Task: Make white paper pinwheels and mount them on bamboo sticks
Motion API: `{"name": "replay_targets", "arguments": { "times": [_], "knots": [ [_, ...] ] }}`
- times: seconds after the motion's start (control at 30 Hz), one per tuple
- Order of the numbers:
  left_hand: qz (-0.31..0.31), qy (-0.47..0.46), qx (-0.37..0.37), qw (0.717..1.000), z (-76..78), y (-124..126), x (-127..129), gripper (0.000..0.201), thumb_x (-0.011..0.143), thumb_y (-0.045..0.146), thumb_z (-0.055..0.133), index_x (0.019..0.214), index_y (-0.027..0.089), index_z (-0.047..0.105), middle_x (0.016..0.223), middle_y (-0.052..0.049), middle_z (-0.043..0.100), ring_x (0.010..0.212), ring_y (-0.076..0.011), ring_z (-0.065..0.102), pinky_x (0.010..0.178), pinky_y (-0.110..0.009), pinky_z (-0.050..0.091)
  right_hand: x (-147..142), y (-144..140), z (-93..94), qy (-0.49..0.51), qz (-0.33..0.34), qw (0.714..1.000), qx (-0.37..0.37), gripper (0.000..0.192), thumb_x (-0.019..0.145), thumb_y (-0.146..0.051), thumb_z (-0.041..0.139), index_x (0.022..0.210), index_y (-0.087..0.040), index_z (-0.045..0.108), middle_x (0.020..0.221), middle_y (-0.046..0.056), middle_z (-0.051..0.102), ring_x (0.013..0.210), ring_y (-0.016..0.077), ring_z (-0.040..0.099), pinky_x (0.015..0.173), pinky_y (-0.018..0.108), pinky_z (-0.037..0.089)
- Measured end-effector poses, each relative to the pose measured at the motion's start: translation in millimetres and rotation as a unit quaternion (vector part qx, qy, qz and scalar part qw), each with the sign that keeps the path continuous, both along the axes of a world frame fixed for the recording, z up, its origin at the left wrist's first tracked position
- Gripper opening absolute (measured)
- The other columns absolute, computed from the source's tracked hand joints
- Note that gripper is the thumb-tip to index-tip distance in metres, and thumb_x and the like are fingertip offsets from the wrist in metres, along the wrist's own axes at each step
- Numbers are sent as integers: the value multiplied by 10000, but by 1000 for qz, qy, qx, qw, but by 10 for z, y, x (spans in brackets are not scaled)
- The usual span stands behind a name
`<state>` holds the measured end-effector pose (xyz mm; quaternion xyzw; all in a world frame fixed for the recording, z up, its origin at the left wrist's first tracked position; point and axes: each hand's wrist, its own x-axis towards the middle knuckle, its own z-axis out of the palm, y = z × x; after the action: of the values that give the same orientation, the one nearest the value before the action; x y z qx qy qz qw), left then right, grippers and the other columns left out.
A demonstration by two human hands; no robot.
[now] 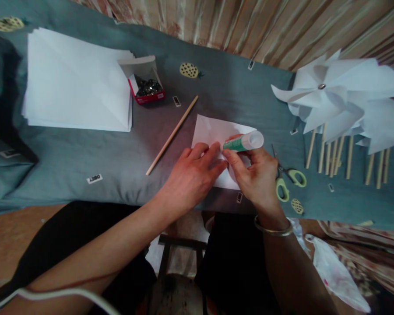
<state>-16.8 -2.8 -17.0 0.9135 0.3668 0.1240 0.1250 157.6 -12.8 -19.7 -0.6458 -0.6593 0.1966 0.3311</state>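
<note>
Right hand [259,179] closed round one glue stick [243,142], thumb and fingertips pinching the green barrel, white end pointing up and right, tip end lying between the two hands and hidden by the fingers. Left hand [192,175] flat and open, gripping nothing, fingers spread and pressing down on one small white paper sheet [213,131]. Sheet lying on the grey-blue cloth [85,153], directly under both sets of fingertips, far edge jutting beyond them. One metal bangle [272,229] on the right wrist. Just right of the right hand, one pair of green-handled scissors [287,177], apart from the hand. Left of the sheet, one loose wooden stick [171,135], lying diagonal, not touching the paper. Further up, one red box [147,87], lid open, dark small metal pieces inside, count not readable. Far left, one stack of white paper [75,83], sheet count not tellable. Far right, a cluster of finished white paper pinwheels [341,98] on wooden sticks, overlapping; roughly nine sticks visible, exact pinwheel count unclear.
</note>
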Motion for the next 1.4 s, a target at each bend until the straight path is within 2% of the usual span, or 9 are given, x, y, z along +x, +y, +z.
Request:
{"name": "replay_targets", "arguments": {
  "times": [0.57,0.8,0.87,0.93,1.07,1.17,1.27,1.33,1.4],
  "knots": [
    [0,-1,5,1000,0,-1,1,302,976,254,441,1228,203,599,1388,-124,508,1116,-277,490,817,-393,462,-3,-40,14,-8,24,1000,-11,218,890,-374,613,1040,-223,662,1003,60,704,902,227,677,832,412,545],
    [-1,3,0,1000,-27,-1,-2,323,980,259,436,1267,218,576,1405,-123,492,1124,-278,492,855,-404,459,31,-81,55,-3,14,1000,-14,213,872,-392,633,1004,-232,680,976,56,724,881,234,690,821,419,545],
    [1,-4,1,1000,-25,1,-1,311,980,267,436,1244,231,596,1398,-119,497,1132,-283,489,858,-407,457,70,-73,47,18,-2,1000,-10,221,856,-399,653,985,-223,690,953,58,730,879,235,695,829,422,547],
    [0,-11,-1,1000,-20,4,0,292,972,265,453,1208,231,622,1387,-121,507,1128,-283,492,857,-407,458,146,-49,16,82,-34,996,9,214,846,-396,665,971,-223,693,938,51,732,873,224,698,837,419,553],
    [-2,-15,-2,1000,-15,8,0,278,946,224,489,1173,215,647,1357,-140,536,1114,-290,508,846,-426,467,389,5,-70,285,-102,952,47,149,857,-382,651,936,-264,692,946,10,730,880,177,700,818,386,583],
    [-6,-30,-6,1000,-8,12,-20,316,940,213,487,1226,187,620,1384,-166,524,1127,-299,513,877,-463,474,543,-1,-93,384,-97,918,11,112,860,-362,642,914,-279,696,991,-6,733,905,159,703,827,366,596],
    [7,-104,-31,994,10,24,-62,428,919,183,482,1342,133,518,1414,-186,504,1166,-293,505,961,-497,454,573,-48,-51,434,-74,897,-33,149,864,-362,624,959,-272,694,1022,3,737,977,174,700,911,399,584],
    [41,-196,-75,977,18,34,-90,531,858,137,504,1388,134,460,1402,-162,521,1203,-277,496,1015,-488,432,515,-88,9,484,-71,871,-54,171,842,-362,645,965,-255,694,991,8,744,994,177,699,947,391,574],
    [91,-307,-160,934,17,41,-103,633,770,107,531,1394,171,447,1379,-125,546,1224,-263,501,1027,-460,433,411,-131,79,553,-81,826,-72,170,805,-358,685,923,-236,700,931,6,752,948,164,709,936,341,580]
  ]
}}
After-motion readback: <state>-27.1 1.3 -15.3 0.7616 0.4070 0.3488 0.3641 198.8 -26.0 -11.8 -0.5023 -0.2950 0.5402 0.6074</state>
